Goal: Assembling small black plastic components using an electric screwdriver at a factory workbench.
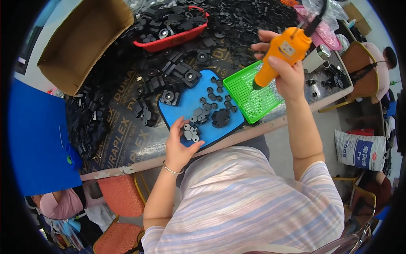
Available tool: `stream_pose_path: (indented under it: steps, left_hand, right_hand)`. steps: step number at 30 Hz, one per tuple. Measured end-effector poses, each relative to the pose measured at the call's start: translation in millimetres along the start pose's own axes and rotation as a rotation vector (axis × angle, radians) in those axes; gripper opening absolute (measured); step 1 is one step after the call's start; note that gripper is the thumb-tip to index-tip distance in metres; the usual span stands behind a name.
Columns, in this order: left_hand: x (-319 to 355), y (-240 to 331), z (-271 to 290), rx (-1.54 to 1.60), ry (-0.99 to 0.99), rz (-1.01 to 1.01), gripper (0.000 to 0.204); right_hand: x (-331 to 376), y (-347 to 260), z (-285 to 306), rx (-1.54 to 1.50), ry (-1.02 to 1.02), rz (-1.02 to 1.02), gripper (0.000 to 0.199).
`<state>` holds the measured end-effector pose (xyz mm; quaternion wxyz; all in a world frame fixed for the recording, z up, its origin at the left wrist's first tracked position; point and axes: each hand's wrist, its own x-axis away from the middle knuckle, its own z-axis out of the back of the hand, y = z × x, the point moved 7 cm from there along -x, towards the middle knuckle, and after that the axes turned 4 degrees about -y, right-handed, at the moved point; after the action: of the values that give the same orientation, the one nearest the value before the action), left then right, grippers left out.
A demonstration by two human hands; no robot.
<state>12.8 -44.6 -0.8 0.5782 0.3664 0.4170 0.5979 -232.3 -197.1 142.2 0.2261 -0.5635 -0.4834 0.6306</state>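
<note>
My left hand has its thumb and fingers around a small black plastic part with grey hexagonal faces, at the near left of a blue mat. My right hand grips an orange electric screwdriver, its tip pointing down and left over a green perforated basket. Small dark screws or bits lie in that basket. Several black hexagonal pieces are scattered on the mat, beside a dark clustered part. A black block with a round metal insert rests at the mat's left edge.
A red basket full of black parts stands at the back, with heaps of black pieces behind. A cardboard box sits back left. A white flask is at the right. The screwdriver's cable runs upward. Other people sit nearby.
</note>
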Motion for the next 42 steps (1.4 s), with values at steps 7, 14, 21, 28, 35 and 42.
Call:
stream_pose_path:
  steps: [7,14,21,28,35,42]
  left_hand:
    - [-6.2,-1.0,-12.2,-0.021,-0.006,0.056,0.073]
    - [-7.7,-0.5,-11.0,-0.097,0.030,0.025,0.073]
    - [-6.8,-2.8,-10.0,-0.106,0.059,-0.021,0.072]
    - [-6.7,-3.2,-9.6,-0.104,0.068,-0.038,0.072]
    - [-6.4,-3.9,-10.3,-0.105,0.088,-0.047,0.073]
    - [-7.3,-0.8,-7.9,-0.136,0.102,-0.037,0.072]
  right_hand:
    - [10.7,34.5,5.1,-0.037,0.163,-0.034,0.035]
    - [17.0,26.7,9.0,0.075,0.189,0.099,0.041]
    - [18.0,29.6,13.6,0.099,0.206,0.145,0.031]
    - [15.2,30.3,13.7,0.101,0.179,0.144,0.028]
    - [12.3,33.8,12.6,0.097,0.172,0.087,0.026]
    - [5.2,-3.1,-16.7,-0.223,-0.004,0.138,0.020]
